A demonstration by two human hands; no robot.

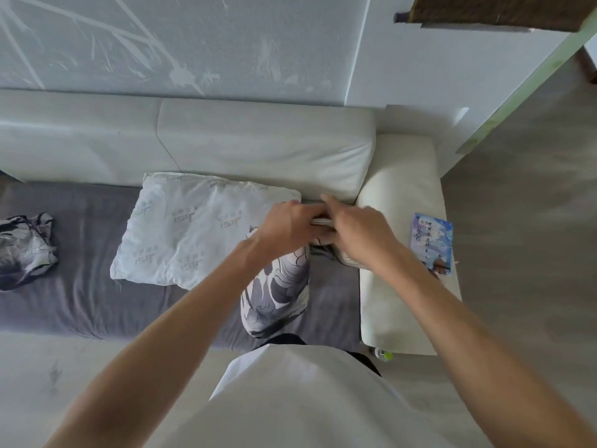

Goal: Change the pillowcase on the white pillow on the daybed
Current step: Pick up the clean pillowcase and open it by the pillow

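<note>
Head view: the white pillow (pixel 190 227) lies on the grey cover of the daybed (pixel 71 299), at about 10 o'clock from the two hands, its far edge against the pale back cushion (pixel 258 143). Its right end is entering a patterned pillowcase (pixel 274 292), grey and white, which hangs toward the near edge of the seat at 6 o'clock from the hands. The left hand (pixel 284 226) is curled around the mouth edge of this pillowcase at the pillow's right corner. The right hand (pixel 361 231) also grips the cloth just beside it, fingers bent, one finger pointing out toward 11 o'clock.

The pillow looks light, soft and easy to squash, so I judge it will fold if pushed from one end; better to hold its corners through the cloth. The pillowcase is thin and limp, and should be held at both sides of its opening.

The pillowcase is the only container here, and only a small part of the pillow is inside.

A second crumpled patterned cloth (pixel 26 250) lies far away at 9 o'clock. A blue booklet (pixel 431 242) rests on the armrest (pixel 397 195) at 3 o'clock.
</note>
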